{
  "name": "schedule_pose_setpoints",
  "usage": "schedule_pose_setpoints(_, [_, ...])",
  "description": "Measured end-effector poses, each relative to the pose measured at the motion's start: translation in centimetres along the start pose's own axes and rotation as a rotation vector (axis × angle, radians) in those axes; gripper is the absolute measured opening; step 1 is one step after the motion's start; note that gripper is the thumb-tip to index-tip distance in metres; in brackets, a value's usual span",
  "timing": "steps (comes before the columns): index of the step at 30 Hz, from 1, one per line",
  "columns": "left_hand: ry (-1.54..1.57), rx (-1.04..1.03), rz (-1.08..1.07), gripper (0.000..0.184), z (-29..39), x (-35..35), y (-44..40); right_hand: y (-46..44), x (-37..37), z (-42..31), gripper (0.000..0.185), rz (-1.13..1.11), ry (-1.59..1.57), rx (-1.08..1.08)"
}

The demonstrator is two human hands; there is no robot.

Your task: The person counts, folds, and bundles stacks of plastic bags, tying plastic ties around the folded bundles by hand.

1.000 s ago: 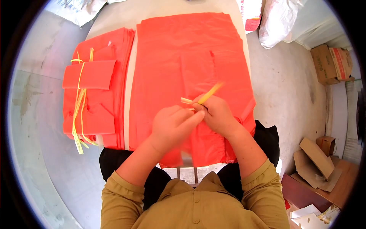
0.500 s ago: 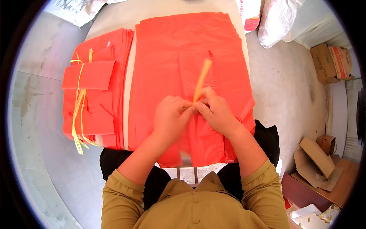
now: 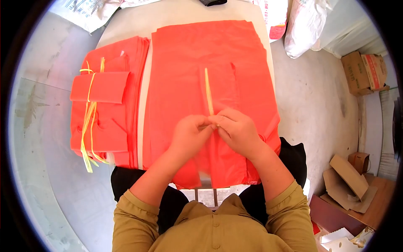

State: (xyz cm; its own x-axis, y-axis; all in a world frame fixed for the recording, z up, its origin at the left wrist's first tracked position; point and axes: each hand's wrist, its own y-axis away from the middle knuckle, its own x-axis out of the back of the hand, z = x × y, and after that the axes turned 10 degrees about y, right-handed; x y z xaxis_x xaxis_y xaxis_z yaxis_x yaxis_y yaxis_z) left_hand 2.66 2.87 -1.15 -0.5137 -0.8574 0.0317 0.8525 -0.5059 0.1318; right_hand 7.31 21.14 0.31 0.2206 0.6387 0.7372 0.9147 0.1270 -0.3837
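My left hand (image 3: 189, 133) and my right hand (image 3: 237, 129) meet fingertip to fingertip over a wide stack of red plastic bags (image 3: 180, 54). Both are closed in a pinch on the lower end of a yellow tie string (image 3: 208, 90). Its upper part points away from me above the red plastic. Beneath my hands lies a narrower folded red strip, partly hidden by them. On the left, a second pile of folded red bags (image 3: 100, 86) carries loose yellow strings (image 3: 88, 122), one looped round a fold. The exact grip of each fingertip is hard to make out.
Both piles lie on a beige table (image 3: 126, 25). White sacks (image 3: 308, 27) stand beyond its far right side. Cardboard boxes (image 3: 363, 73) sit at the right wall, with an opened carton (image 3: 348, 180) at lower right. A dark object (image 3: 213, 2) shows at the far table edge.
The yellow string has swung from leaning right to leaning slightly left. My fingers stay pinched together at its lower end. The view has shifted slightly, and a dark object now shows at the top.
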Motion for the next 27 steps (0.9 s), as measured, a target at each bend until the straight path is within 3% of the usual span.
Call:
schedule_pose_setpoints(2, [-0.364,-0.187,0.0,0.012,0.7,0.1,0.0,0.2,-0.1,0.1,0.032,0.021,0.075,0.028])
schedule_pose_setpoints(5, [-0.576,-0.364,-0.02,0.01,0.8,0.2,0.0,0.1,-0.1,0.1,0.028,0.049,0.135,0.043])
schedule_pose_setpoints(14, [-0.462,-0.241,0.032,0.008,1.3,-0.3,0.6,0.7,-0.1,0.1,0.022,0.026,-0.012,-0.096])
schedule_pose_setpoints(20, [-0.388,-0.209,0.034,0.007,0.5,0.1,0.4,0.2,1.3,-1.5,0.018,-0.218,-0.358,-0.547])
schedule_pose_setpoints(23, [-0.356,-0.168,0.035,0.007,0.6,0.1,0.3,0.4,1.2,-0.6,0.02,-0.239,-0.564,-0.51])
schedule_pose_setpoints(27, [-0.35,-0.14,0.022,0.007,0.7,0.1,0.2,0.0,1.7,-0.3,0.02,-0.273,-0.447,-0.336])
